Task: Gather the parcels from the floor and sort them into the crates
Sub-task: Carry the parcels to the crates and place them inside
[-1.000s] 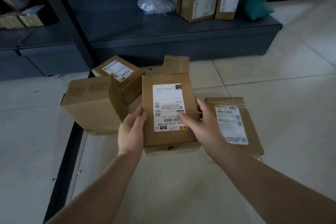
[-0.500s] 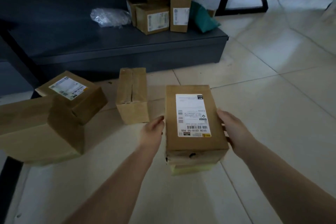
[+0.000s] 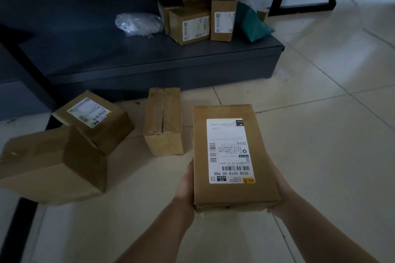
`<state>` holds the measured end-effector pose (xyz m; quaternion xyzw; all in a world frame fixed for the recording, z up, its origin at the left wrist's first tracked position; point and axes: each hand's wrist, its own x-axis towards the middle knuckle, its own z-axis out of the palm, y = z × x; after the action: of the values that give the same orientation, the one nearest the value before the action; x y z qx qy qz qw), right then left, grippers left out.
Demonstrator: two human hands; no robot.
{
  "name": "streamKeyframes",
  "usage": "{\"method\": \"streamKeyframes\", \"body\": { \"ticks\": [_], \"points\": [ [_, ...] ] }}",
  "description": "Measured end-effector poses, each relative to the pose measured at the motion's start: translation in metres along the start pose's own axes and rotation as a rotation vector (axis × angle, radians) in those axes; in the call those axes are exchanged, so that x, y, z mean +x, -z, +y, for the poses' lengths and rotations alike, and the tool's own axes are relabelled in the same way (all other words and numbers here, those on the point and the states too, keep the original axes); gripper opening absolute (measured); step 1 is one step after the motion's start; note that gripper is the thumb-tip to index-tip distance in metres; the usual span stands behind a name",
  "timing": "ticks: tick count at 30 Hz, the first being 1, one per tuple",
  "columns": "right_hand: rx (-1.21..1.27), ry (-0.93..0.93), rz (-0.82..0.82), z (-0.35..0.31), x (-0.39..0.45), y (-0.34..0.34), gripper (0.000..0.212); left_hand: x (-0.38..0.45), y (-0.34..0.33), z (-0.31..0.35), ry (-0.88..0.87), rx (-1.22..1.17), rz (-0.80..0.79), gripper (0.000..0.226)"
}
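Head view: both hands' fingers grip a parcel [image 3: 233, 156] labelled "502B C018 00 PDD".

Brown labelled parcel [image 3: 233, 156] held flat, label up; three parcels [image 3: 163, 121] on floor.

Fingers of left hand [image 3: 185, 186] and right hand [image 3: 277, 190] concealed behind held parcel [image 3: 233, 156]; grip not verifiable. Something pale shows under its near edge, unidentifiable. Label [image 3: 229, 150] small print illegible. Large box [image 3: 51, 164] cut off at left edge, blurred. Shelf [image 3: 149, 57] boxes [image 3: 190, 25] in shadow, labels unreadable; rear box largely hidden. Clear wrap bundle [image 3: 136, 23] contents indistinct
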<state>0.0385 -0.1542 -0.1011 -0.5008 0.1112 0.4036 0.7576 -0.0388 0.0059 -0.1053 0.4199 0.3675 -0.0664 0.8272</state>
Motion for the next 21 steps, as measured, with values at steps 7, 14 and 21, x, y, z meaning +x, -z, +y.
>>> {"method": "streamKeyframes", "body": {
  "ticks": [7, 14, 21],
  "points": [
    [0.090, -0.064, -0.009, -0.138, -0.136, -0.139, 0.064, -0.176, -0.064, 0.168, -0.004, -0.022, 0.096, 0.049],
    [0.023, 0.059, 0.010, -0.348, -0.358, -0.317, 0.047, -0.441, -0.174, 0.384, -0.014, 0.058, 0.155, 0.038],
    [-0.027, 0.146, -0.152, -0.484, -0.519, -0.484, 0.048, -0.640, -0.226, 0.546, -0.243, -0.026, 0.191, 0.035]
  ]
}}
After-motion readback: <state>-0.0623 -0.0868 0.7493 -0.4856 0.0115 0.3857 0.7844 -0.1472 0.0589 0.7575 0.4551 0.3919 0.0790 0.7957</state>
